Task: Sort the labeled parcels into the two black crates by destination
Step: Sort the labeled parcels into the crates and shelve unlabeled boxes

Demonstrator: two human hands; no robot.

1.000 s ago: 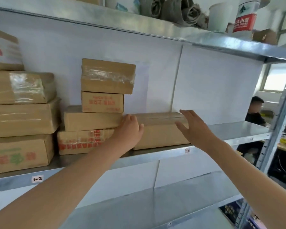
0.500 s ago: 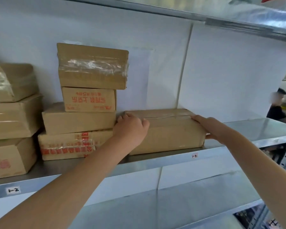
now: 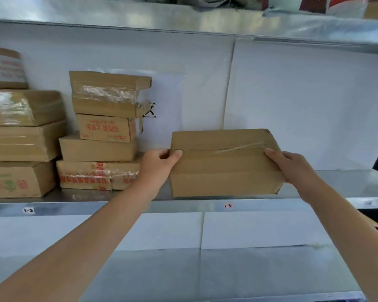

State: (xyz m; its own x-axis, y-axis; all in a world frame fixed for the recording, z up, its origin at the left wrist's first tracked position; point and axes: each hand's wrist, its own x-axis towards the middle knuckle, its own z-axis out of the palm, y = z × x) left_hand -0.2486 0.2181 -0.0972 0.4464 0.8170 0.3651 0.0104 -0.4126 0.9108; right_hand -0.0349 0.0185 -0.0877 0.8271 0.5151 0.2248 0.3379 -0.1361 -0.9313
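Since the previous frame, the parcel (image 3: pixel 225 162) shifted clear of the stack (image 3: pixel 103 136) beyond your left hand (image 3: pixel 159 164). Left and right hand (image 3: pixel 292 166) clasped its ends, between them. Keep it level; check its label.

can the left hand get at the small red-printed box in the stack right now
Probably not yet: the left hand is gripping the plain cardboard box with the right hand. The red-printed box also sits under a taped box.
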